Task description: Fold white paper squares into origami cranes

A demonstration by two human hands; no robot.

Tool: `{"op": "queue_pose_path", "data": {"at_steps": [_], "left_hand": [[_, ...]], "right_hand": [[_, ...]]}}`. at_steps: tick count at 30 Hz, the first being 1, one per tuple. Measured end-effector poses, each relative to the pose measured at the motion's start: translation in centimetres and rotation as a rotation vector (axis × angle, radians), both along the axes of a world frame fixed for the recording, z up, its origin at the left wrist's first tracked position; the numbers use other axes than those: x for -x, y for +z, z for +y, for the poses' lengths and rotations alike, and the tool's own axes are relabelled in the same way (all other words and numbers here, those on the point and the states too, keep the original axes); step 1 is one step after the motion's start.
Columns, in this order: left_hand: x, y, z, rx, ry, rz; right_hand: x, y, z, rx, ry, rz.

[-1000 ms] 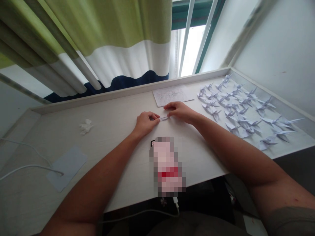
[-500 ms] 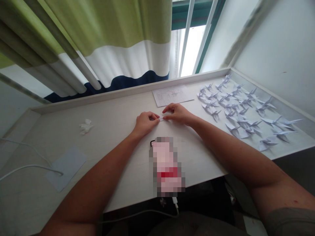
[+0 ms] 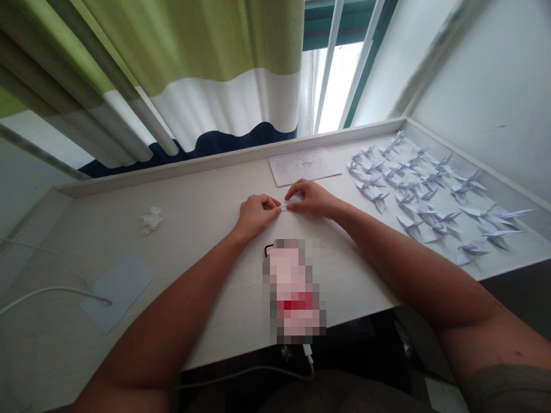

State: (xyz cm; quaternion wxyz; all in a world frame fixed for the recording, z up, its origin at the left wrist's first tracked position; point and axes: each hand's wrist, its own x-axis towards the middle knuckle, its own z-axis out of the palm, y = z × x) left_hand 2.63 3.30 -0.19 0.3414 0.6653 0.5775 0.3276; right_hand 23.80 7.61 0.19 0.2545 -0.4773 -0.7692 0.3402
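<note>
Between my two hands, at the middle of the white desk [image 3: 206,275], is a small folded piece of white paper [image 3: 283,207]. My left hand [image 3: 259,214] pinches its left side, thumb and fingers closed together. From the other side, my right hand [image 3: 313,198] grips the paper between thumb and fingertips, with the index finger arched above. The fingers cover most of the paper, so its exact shape is hidden. Close in front of the hands lies a phone [image 3: 293,275] in a pink case, blurred out, with a cable at its lower end.
Many white folded paper cranes [image 3: 426,195] stand at the right. A printed sheet [image 3: 305,166] lies behind my hands. Crumpled tissue [image 3: 152,221] and a flat white paper [image 3: 123,292], crossed by a white cable [image 3: 55,291], are at the left. A raised rim [image 3: 232,156] edges the desk.
Both hands keep the same pinch on the folded paper. The whole view has shifted very slightly; nothing on the desk has visibly moved.
</note>
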Motion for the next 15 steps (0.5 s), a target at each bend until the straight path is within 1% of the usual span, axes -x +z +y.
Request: {"op": "queue_pose_path", "data": {"at_steps": [6, 11, 15], "left_hand": [[0.26, -0.09, -0.12, 0.007, -0.021, -0.054], [0.43, -0.17, 0.03, -0.039, -0.004, -0.066], [0.65, -0.11, 0.17, -0.053, -0.035, -0.052]], "right_hand": [[-0.64, -0.03, 0.08, -0.068, 0.101, -0.060], [-0.88, -0.11, -0.12, -0.105, 0.123, -0.064], [-0.93, -0.22, -0.08, -0.110, 0.158, -0.066]]}}
